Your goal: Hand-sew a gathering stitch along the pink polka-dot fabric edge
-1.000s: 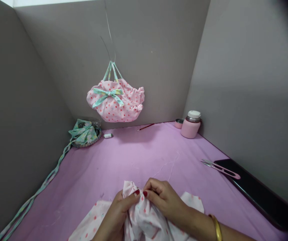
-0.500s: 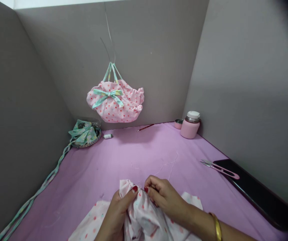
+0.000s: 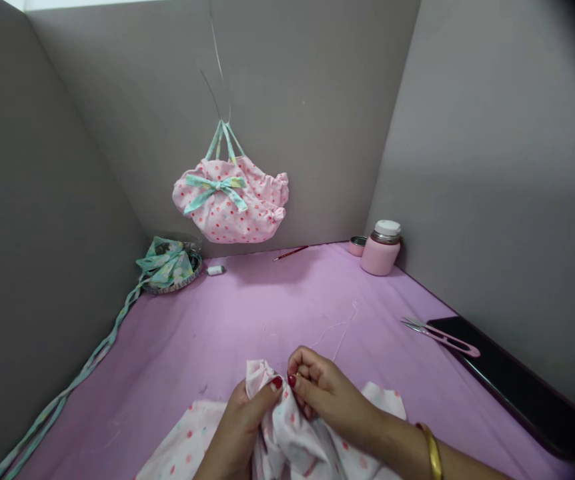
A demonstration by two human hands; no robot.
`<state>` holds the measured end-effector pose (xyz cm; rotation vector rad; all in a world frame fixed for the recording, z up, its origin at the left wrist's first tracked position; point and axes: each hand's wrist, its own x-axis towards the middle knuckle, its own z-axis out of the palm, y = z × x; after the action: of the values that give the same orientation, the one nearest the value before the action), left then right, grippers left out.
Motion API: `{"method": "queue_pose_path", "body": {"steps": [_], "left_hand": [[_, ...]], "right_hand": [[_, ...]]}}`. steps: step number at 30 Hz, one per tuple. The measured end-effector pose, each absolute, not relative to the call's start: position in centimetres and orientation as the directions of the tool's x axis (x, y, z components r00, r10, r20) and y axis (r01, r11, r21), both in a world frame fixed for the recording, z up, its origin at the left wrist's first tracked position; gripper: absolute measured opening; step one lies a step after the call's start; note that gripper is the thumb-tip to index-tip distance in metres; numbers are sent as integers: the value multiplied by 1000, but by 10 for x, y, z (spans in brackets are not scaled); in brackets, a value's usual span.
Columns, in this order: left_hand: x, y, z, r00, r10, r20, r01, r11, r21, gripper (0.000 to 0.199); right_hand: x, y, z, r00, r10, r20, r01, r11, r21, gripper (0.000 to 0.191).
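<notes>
Dotted pale-pink fabric (image 3: pixel 297 427) lies bunched at the front of the table, its upper edge gathered into small folds. My left hand (image 3: pixel 247 417) is closed on this edge, thumb on top. Just to the right, my right hand (image 3: pixel 325 387) holds a tight pinch with thumb and forefinger at the gathers; whatever is between the fingertips is too small to make out. A fine white thread (image 3: pixel 340 340) trails over the purple cloth (image 3: pixel 177 347) behind the right hand. A gold bangle (image 3: pixel 432 453) circles the right wrist.
A dotted fabric bag (image 3: pixel 247 213) with a green bow hangs at the back. Pink thread snips (image 3: pixel 447 339) rest on a black case (image 3: pixel 507 380) at right. A pink jar (image 3: pixel 380 253), a thread spool (image 3: pixel 215 271) and a basket of green fabric (image 3: pixel 170 288) stand farther back.
My left hand and the gathered edge have shifted slightly right, closer to the right fingertips. The right hand keeps its pinch and has barely moved; the trailing thread has shifted a little.
</notes>
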<state>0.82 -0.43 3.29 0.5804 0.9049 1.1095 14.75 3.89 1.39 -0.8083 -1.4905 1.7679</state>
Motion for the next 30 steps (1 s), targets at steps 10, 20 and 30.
{"method": "queue_pose_path", "body": {"steps": [10, 20, 30], "left_hand": [[8, -6, 33, 64, 923, -378, -397, 371, 839, 20], [7, -1, 21, -65, 987, -146, -24, 145, 989, 23], [12, -3, 30, -31, 975, -220, 6, 220, 975, 24]], "right_hand": [[150, 39, 22, -491, 858, 150, -33, 154, -988, 9], [153, 36, 33, -539, 723, 431, 235, 621, -748, 13], [149, 36, 36, -393, 911, 125, -41, 118, -992, 18]]}}
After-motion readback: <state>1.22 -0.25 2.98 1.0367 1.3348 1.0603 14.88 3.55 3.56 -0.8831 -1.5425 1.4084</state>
